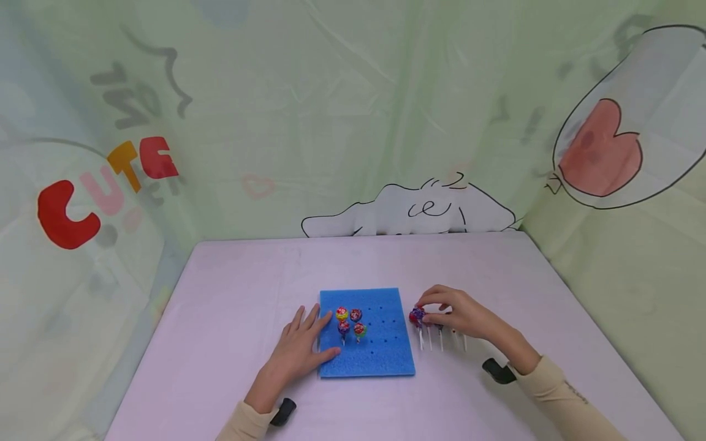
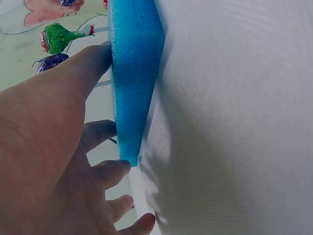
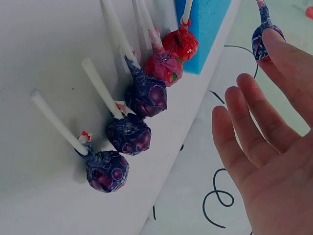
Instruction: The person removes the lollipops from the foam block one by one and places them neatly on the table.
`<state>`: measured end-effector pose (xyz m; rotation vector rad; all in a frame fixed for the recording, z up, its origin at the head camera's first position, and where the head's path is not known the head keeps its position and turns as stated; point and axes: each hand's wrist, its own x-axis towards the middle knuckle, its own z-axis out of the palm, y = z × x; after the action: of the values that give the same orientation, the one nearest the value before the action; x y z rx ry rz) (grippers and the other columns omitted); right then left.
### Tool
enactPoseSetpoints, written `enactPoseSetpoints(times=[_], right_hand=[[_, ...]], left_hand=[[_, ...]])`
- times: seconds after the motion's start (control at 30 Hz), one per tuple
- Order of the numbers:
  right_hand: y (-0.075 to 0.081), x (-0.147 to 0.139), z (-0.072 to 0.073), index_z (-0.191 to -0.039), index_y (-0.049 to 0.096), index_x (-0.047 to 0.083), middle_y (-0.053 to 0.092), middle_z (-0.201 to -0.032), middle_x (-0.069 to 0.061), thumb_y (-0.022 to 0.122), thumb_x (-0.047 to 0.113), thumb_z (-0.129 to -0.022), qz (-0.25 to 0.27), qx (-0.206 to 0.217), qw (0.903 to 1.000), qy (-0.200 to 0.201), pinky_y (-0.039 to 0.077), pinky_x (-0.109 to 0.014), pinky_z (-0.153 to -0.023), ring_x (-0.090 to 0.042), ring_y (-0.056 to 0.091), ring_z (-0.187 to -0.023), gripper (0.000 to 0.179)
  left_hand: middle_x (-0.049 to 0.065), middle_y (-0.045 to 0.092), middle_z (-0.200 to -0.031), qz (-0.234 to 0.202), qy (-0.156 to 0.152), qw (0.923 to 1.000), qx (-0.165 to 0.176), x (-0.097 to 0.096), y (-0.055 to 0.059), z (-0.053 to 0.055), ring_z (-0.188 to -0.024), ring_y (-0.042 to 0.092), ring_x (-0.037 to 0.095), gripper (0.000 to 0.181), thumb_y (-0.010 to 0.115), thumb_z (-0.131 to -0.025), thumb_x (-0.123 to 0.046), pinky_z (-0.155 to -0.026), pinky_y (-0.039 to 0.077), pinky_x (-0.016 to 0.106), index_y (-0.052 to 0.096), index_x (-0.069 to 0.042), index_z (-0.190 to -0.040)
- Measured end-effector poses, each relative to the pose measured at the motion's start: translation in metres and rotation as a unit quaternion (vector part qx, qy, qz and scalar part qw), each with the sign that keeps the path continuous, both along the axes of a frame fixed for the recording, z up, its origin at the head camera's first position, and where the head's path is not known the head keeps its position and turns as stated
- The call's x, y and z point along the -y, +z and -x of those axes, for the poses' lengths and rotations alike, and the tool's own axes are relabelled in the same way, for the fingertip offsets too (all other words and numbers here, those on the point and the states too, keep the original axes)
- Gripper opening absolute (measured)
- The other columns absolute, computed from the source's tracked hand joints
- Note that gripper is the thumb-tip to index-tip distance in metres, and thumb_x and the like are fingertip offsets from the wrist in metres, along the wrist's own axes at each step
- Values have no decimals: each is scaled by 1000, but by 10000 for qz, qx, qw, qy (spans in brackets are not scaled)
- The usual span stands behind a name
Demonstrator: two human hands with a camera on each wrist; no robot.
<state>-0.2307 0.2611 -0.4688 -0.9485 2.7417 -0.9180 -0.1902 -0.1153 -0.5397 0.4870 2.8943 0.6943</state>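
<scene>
A blue foam board [image 1: 366, 364] with rows of small holes lies flat on the table. Several wrapped lollipops [image 1: 342, 314] stand upright in its left part. My left hand [image 1: 298, 349] rests at the board's left edge, fingers spread and thumb on the surface; in the left wrist view the thumb and fingertips touch the blue foam [image 2: 134, 73]. Between thumb and index finger, my right hand [image 3: 274, 147] pinches a purple-wrapped lollipop [image 3: 264, 44] by its head, lifted off the table. Below it, purple and red lollipops [image 3: 108, 171] lie in a row on the table.
The row of lying lollipops is just right of the board, white sticks toward me. A pale table [image 1: 237, 275] carries everything. Printed cloth curtains [image 1: 353, 122] hang behind it and on both sides. A dark wrist-camera piece [image 1: 499, 371] sits by each wrist.
</scene>
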Motion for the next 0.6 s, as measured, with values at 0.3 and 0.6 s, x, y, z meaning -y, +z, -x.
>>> enactPoseSetpoints(times=[0.3, 0.6], right_hand=[[1, -5, -1, -118, 72, 12, 67, -117, -7, 73, 21, -93, -127, 14, 9999, -74, 58, -44, -85, -30, 63, -106, 27], [1, -15, 0, -117, 73, 14, 68, -116, -5, 73, 23, -93, -178, 43, 9996, -192, 58, -44, -85, -32, 63, -106, 26]], left_hand=[[11, 24, -167, -22, -20, 10000, -36, 0, 0, 0, -155, 11, 43, 80, 61, -90, -64, -117, 23, 68, 39, -23, -156], [11, 24, -167, 20, -6, 10000, -15, 0, 0, 0, -155, 11, 43, 80, 62, -90, -64, -117, 23, 68, 39, -23, -156]])
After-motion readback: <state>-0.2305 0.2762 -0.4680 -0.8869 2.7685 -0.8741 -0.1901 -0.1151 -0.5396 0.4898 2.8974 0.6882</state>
